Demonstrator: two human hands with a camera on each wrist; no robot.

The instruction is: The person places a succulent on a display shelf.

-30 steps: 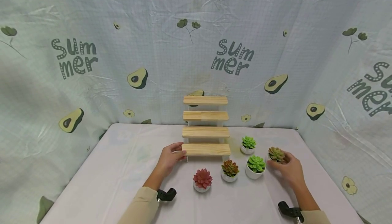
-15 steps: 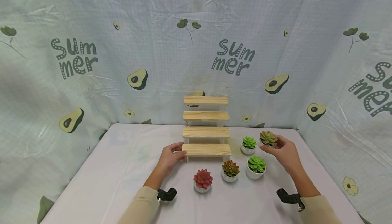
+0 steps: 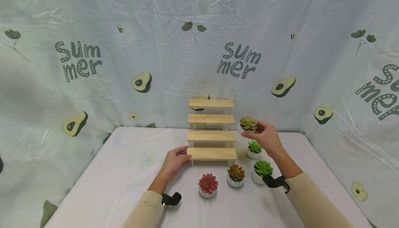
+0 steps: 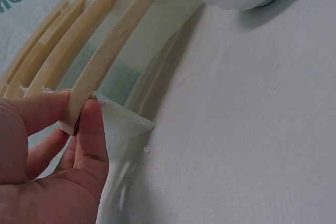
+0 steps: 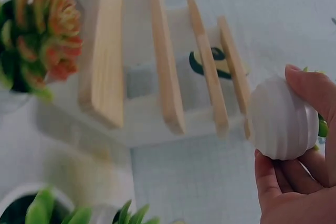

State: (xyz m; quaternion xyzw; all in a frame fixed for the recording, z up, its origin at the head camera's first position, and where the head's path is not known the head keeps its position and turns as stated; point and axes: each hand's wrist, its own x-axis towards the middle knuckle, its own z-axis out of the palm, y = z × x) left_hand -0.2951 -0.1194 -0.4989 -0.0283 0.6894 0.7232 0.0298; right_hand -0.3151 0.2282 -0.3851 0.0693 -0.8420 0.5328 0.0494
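A tiered stand with wooden shelves [image 3: 212,154] stands near the back of the table. My left hand [image 3: 174,162] pinches the left end of its lowest shelf between thumb and fingers, as the left wrist view also shows. In my right hand [image 3: 265,136] is a potted succulent [image 3: 248,123] with brownish-green leaves, held in the air just right of the stand, about level with its upper shelves. The right wrist view shows thumb and fingers round its white ribbed pot [image 5: 283,119]; there the pot hides most of the leaves.
On the table [image 3: 109,186] stand a red succulent [image 3: 208,183], an orange-brown succulent [image 3: 236,174], a larger green succulent [image 3: 263,169] partly behind the right wrist camera, and a smaller green succulent [image 3: 255,147]. A printed cloth [image 3: 168,58] hangs behind.
My right hand has lifted the brownish-green succulent and carried it left and toward the back, beside the stand. The left hand stays at the lowest shelf.
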